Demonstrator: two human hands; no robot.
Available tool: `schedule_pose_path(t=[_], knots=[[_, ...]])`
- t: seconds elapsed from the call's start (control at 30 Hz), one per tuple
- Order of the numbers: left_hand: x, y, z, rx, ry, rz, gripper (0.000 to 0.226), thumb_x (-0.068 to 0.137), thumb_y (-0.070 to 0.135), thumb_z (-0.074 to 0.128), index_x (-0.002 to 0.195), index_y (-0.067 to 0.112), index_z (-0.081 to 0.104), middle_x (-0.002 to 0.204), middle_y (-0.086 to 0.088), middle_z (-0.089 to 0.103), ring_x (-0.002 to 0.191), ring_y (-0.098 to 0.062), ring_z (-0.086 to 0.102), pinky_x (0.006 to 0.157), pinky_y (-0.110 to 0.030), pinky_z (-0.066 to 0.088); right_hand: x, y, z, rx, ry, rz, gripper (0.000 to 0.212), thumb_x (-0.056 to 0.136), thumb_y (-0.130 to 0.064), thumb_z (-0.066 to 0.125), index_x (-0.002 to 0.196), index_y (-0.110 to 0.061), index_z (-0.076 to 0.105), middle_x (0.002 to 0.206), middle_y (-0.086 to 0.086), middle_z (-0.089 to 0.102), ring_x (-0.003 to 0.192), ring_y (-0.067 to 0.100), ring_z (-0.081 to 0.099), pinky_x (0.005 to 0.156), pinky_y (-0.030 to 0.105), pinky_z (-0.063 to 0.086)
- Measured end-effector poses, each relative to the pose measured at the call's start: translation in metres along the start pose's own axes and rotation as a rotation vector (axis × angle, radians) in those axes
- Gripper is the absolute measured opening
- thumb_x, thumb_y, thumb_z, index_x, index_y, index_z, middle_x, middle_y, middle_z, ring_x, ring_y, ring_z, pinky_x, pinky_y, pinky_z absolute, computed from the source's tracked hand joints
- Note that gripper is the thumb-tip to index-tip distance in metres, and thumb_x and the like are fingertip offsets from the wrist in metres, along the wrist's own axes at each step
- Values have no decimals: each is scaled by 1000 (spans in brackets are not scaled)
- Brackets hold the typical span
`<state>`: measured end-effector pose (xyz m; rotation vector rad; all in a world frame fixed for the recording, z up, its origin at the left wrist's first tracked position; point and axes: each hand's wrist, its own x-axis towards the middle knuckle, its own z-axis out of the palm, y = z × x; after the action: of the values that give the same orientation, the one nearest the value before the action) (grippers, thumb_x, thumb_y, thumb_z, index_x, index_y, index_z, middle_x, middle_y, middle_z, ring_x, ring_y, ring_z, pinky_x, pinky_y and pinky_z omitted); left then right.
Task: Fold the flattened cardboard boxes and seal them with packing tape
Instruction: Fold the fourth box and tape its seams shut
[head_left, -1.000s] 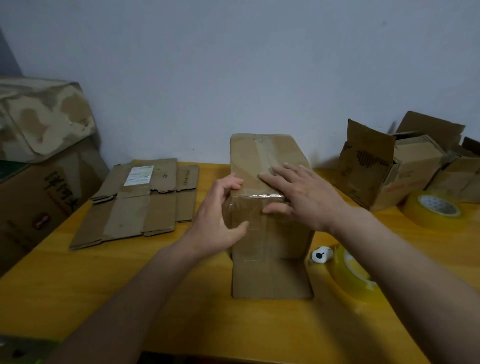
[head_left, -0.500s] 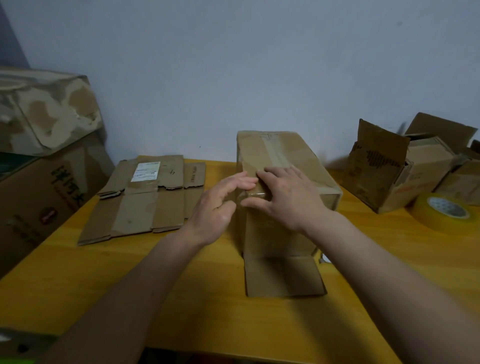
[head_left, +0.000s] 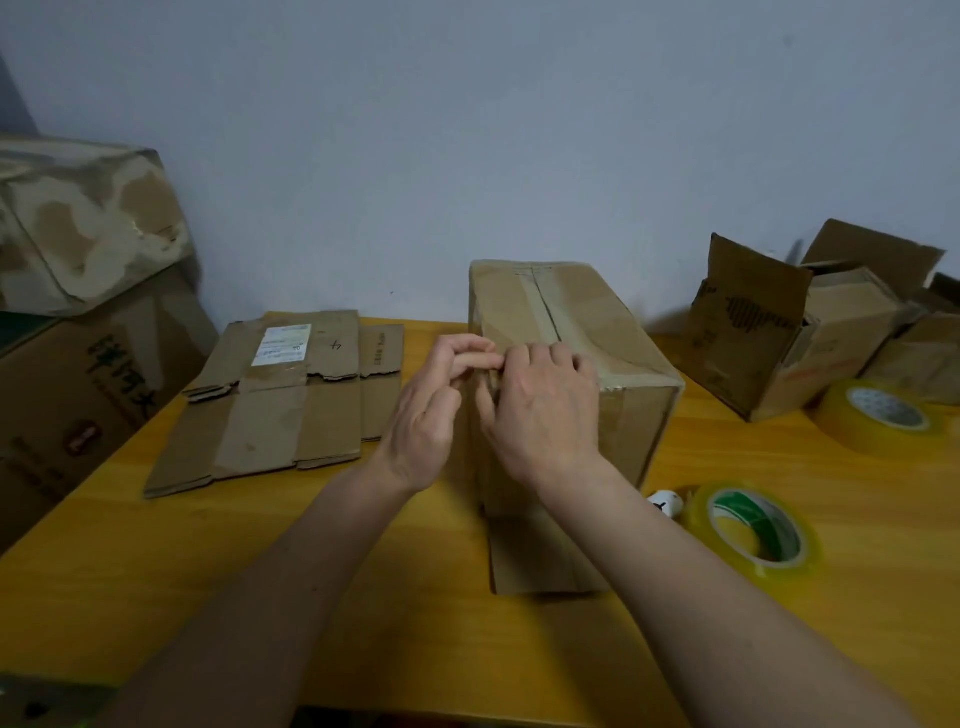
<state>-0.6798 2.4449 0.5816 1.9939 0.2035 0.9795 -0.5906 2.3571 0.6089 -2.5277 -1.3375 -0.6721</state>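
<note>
At the table's (head_left: 156, 597) far left, around ten o'clock, lies the stack of flattened cardboard boxes (head_left: 280, 405), well apart from both hands. At centre stands the folded box (head_left: 597, 353), its near bottom flap lying flat on the table toward six o'clock. The left hand (head_left: 423, 415) sits at the box's near left top corner, at nine o'clock of the box; the right hand (head_left: 545, 415) is just beside it, over the near top edge.

Half a second ago both hands lay flatter on the near top edge with fingers more extended; now they have drawn together at that left corner, fingertips meeting. A tape roll (head_left: 753, 530) at four o'clock, hidden then behind the right arm, shows again.

The left hand's fingers are curled, pinching at the corner edge; the right hand's fingers are bent, pressing there. Whether tape lies between them I cannot tell. Another roll (head_left: 878, 415) sits at three o'clock.
</note>
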Motion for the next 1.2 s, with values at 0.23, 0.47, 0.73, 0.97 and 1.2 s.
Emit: schedule_pose_path(t=[0.23, 0.47, 0.73, 0.97, 1.2], knots=[[1, 0, 13, -81, 133, 28, 33, 97, 30, 26, 115, 15, 50, 110, -3, 58, 108, -17, 57, 94, -34, 48, 4, 32, -18, 229, -165, -290, 71, 87, -68, 16, 131, -21, 48, 127, 3, 57, 116, 23, 48, 100, 39, 36], [26, 10, 51, 227, 269, -54, 34, 96, 13, 36, 111, 5, 65, 102, -6, 48, 103, -26, 50, 88, -19, 40, 24, 111, -6, 609, -100, 199, 33, 99, -28, 42, 127, -20, 58, 127, -6, 53, 109, 12, 51, 91, 25, 37], [28, 5, 62, -163, 259, -163, 59, 96, 9, 29, 151, 20, 14, 158, 4, 19, 144, -2, 17, 115, -12, 16, 19, 128, 22, 1609, -157, 524, 57, 92, -2, 45, 145, -24, 39, 137, -9, 50, 100, 5, 63, 74, 17, 52], [33, 2, 35, 101, 33, -577, 76, 90, 64, 17, 153, 30, -7, 162, 10, -3, 146, -6, 0, 118, -31, 3, -1, 133, 22, 1636, -442, 408, 60, 92, -67, 32, 135, -28, 49, 132, -4, 59, 127, 16, 50, 111, 41, 32], [33, 46, 59, 988, -174, -126, 74, 89, 72, 15, 151, 33, 22, 161, 3, 14, 149, -19, 8, 116, -40, -1, -25, 110, 19, 1581, -341, 406, 68, 88, -72, 18, 141, -37, 42, 145, -10, 45, 133, 11, 39, 113, 47, 28]])
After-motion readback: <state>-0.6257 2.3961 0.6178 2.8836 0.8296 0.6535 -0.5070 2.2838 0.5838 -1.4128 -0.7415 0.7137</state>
